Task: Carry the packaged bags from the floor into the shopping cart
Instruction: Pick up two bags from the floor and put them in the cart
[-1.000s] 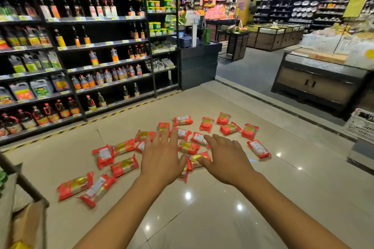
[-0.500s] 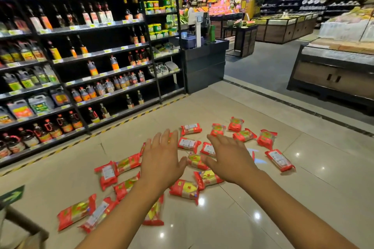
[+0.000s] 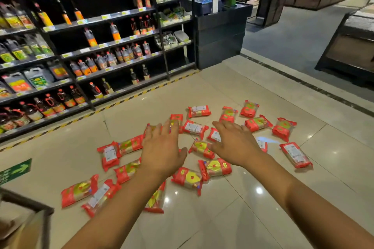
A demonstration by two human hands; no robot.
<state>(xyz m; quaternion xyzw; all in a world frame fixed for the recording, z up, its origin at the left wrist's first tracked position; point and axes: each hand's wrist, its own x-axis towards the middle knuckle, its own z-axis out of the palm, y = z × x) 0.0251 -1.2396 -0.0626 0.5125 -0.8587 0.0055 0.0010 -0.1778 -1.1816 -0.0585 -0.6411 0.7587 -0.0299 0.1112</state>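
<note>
Several red packaged bags lie scattered on the shiny tiled floor, among them one near the middle [image 3: 189, 179], one at the right [image 3: 295, 154] and one at the front left [image 3: 79, 190]. My left hand [image 3: 163, 148] reaches out above the middle of the spread with straight, spread fingers and holds nothing. My right hand [image 3: 235, 143] stretches forward beside it, palm down, fingers loosely extended, also holding nothing. Both hands hover over the bags without touching any. The dark rim of the shopping cart [image 3: 30, 206] shows at the bottom left corner.
Black shelves of oil and sauce bottles [image 3: 91, 46] run along the left, edged by a yellow-black floor stripe [image 3: 125, 100]. A dark counter [image 3: 220, 32] stands behind the bags. A wooden display stand [image 3: 352, 46] is at the right. A green arrow sticker [image 3: 15, 171] marks the floor.
The view has dropped and come closer to the bags, which now lie nearer beneath my hands. Both hands stay outstretched and empty.
</note>
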